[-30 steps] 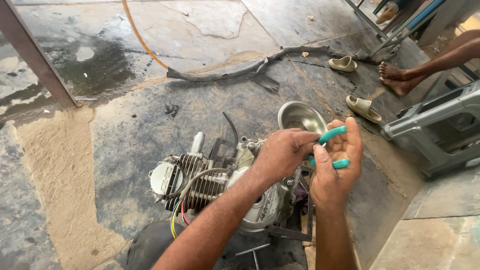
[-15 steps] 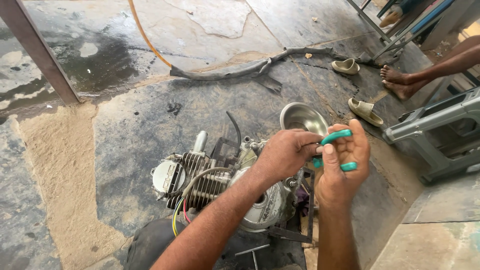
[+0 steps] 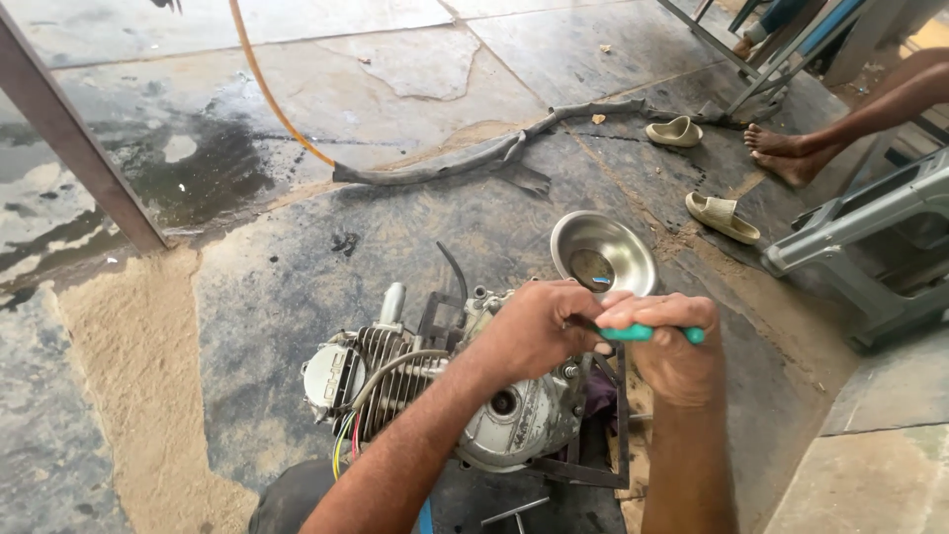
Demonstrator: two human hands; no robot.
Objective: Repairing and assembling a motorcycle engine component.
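Observation:
A small motorcycle engine with cooling fins and coloured wires sits on a stand on the stone floor. My right hand grips pliers with green handles above the engine's right side. My left hand is closed beside it, fingers at the front of the pliers, over the silver crankcase cover. The jaws of the pliers are hidden behind my hands.
A steel bowl lies just beyond my hands. A dark rubber strip and an orange hose cross the floor. Two sandals and another person's bare feet are at right, near a grey plastic part.
My hands have come down closer to the engine, and the pliers' handles now lie level and squeezed together in my right hand instead of pointing up and apart.

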